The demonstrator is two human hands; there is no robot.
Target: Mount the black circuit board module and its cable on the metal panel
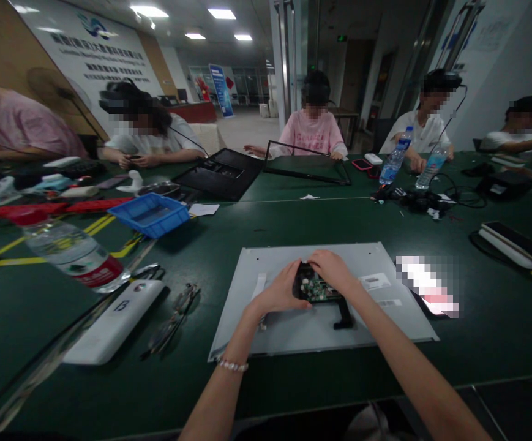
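My left hand (281,288) grips the left side of a green circuit board (319,290) with a dark frame, its thumb along the near edge. From the right, my right hand (332,268) holds the board's far edge, fingers bent over the top. The fingertips of both hands come close together there. A black L-shaped piece (343,317) sticks out from the near right of the board. Beneath lies a flat grey metal panel (288,337) with white labels (376,280) on its right half.
A lit phone (431,288) lies right of the panel. On the left are glasses (174,321), a white power bank (116,321), a water bottle (75,251) and a blue tray (153,214). Across the green table, a person (314,131) handles a black frame (309,174).
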